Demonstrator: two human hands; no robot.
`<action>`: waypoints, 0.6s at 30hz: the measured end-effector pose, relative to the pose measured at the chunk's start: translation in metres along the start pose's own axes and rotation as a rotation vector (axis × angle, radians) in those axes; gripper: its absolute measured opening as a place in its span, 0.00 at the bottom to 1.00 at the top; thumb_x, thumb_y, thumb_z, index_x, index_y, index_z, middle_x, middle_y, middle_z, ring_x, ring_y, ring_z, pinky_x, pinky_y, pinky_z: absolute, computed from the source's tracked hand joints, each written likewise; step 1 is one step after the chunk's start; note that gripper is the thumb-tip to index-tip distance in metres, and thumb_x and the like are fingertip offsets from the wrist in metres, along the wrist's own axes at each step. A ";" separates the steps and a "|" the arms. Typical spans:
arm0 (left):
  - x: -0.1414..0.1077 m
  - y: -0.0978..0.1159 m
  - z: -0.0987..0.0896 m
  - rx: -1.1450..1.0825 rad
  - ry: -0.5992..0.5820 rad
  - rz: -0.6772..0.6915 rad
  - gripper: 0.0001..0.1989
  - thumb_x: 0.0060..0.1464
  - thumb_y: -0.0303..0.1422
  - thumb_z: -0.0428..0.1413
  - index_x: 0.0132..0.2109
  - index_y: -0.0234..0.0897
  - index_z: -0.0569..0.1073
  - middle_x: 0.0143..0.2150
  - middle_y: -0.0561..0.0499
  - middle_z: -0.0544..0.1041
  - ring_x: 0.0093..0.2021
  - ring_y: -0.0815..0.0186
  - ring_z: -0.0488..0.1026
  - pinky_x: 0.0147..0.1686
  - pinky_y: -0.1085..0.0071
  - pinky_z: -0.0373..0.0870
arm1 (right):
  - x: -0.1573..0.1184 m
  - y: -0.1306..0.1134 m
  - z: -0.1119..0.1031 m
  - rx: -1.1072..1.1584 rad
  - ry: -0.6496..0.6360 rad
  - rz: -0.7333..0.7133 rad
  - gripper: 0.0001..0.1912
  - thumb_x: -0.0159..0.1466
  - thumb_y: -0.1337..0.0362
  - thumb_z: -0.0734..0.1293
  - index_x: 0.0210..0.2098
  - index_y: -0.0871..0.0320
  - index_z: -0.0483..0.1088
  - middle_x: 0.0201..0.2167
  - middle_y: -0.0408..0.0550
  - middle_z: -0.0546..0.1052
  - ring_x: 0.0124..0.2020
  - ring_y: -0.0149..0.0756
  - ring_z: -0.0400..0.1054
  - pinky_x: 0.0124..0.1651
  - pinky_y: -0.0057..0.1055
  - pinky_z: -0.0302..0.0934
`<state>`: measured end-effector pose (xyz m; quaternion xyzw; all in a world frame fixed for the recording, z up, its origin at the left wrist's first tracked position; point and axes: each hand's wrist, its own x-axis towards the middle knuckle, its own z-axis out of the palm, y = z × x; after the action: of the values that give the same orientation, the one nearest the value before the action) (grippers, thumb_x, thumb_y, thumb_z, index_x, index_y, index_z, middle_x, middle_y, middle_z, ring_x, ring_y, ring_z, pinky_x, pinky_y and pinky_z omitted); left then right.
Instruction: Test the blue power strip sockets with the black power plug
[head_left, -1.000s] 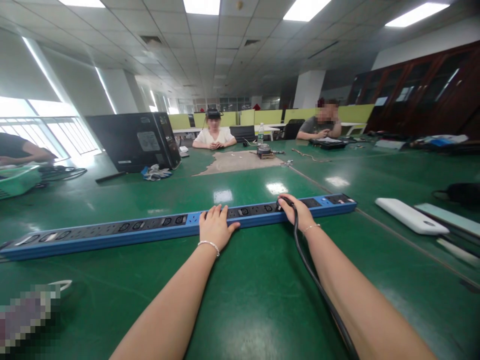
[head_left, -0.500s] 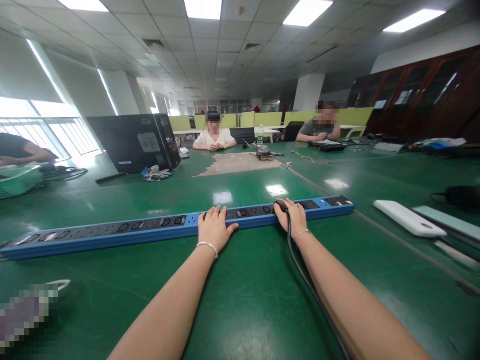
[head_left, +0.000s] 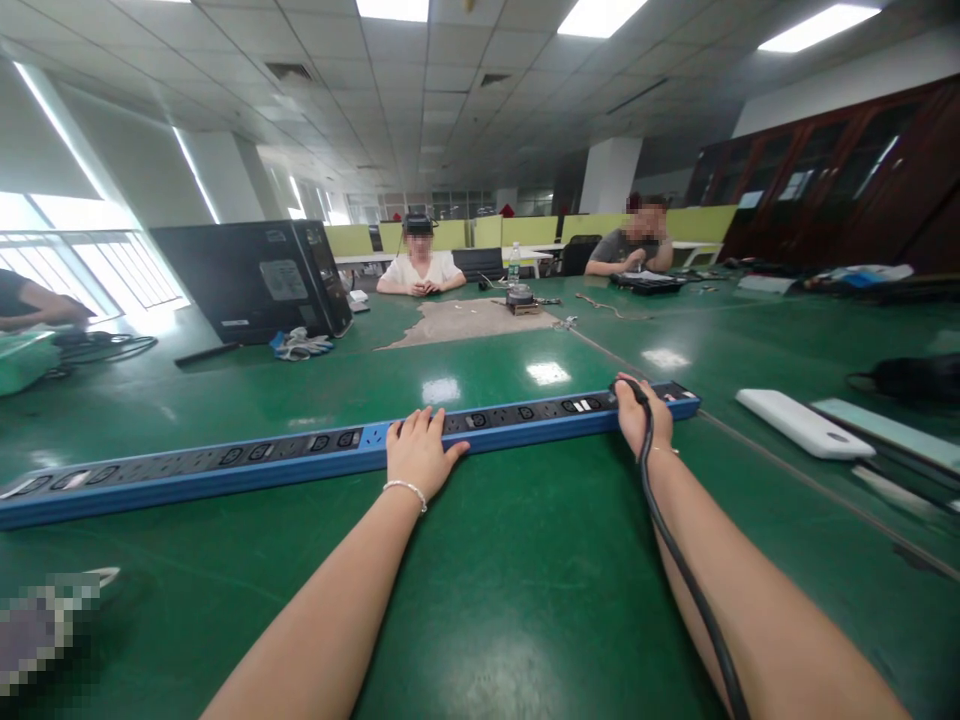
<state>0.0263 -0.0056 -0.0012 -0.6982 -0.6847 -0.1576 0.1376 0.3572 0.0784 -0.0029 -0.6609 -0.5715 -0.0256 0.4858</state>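
Observation:
A long blue power strip (head_left: 285, 467) with black sockets lies across the green table. My left hand (head_left: 421, 452) rests over its middle, fingers on top and thumb stretched along the near side. Near the strip's right end, my right hand (head_left: 646, 418) is closed on a black plug (head_left: 630, 386), held at the socket face. How far the plug sits in a socket is hidden. From the plug a black cable (head_left: 675, 550) runs down along my right forearm.
On the right lie a white power bank (head_left: 802, 424) and a pale green flat box (head_left: 892, 432). A black computer case (head_left: 247, 285) and gloves (head_left: 300, 345) stand back left. People sit across the table; a blurred device (head_left: 34, 635) is front left.
My right hand has moved right along the strip with the plug and cable. My left hand stays on the strip. The view has shifted slightly.

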 end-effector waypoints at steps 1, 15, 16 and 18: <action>0.000 0.000 0.000 0.002 -0.003 -0.003 0.32 0.54 0.53 0.44 0.60 0.40 0.62 0.62 0.44 0.63 0.62 0.55 0.57 0.59 0.56 0.49 | 0.003 0.009 -0.003 0.014 -0.007 0.057 0.23 0.61 0.53 0.53 0.45 0.56 0.72 0.47 0.54 0.74 0.55 0.49 0.62 0.56 0.48 0.52; -0.001 0.000 0.002 0.001 0.021 0.001 0.31 0.55 0.52 0.44 0.59 0.39 0.62 0.62 0.44 0.64 0.61 0.56 0.57 0.59 0.57 0.49 | 0.013 0.024 -0.002 -0.107 -0.153 0.068 0.19 0.62 0.53 0.57 0.48 0.47 0.71 0.54 0.48 0.70 0.60 0.49 0.55 0.59 0.65 0.30; -0.001 0.000 0.002 0.001 0.022 0.001 0.31 0.55 0.52 0.44 0.59 0.39 0.62 0.62 0.44 0.64 0.61 0.56 0.57 0.59 0.57 0.49 | 0.013 0.025 -0.002 -0.107 -0.146 0.040 0.19 0.62 0.53 0.57 0.48 0.47 0.70 0.53 0.48 0.71 0.60 0.48 0.54 0.59 0.65 0.30; -0.001 -0.001 0.002 0.000 0.024 0.002 0.31 0.55 0.52 0.44 0.59 0.39 0.62 0.61 0.44 0.64 0.61 0.56 0.58 0.58 0.56 0.49 | 0.013 0.028 0.000 -0.104 -0.148 -0.021 0.19 0.62 0.53 0.56 0.48 0.48 0.70 0.52 0.48 0.71 0.60 0.47 0.55 0.59 0.64 0.31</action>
<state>0.0256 -0.0054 -0.0029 -0.6968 -0.6824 -0.1660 0.1458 0.3836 0.0912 -0.0121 -0.6794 -0.6105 -0.0114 0.4069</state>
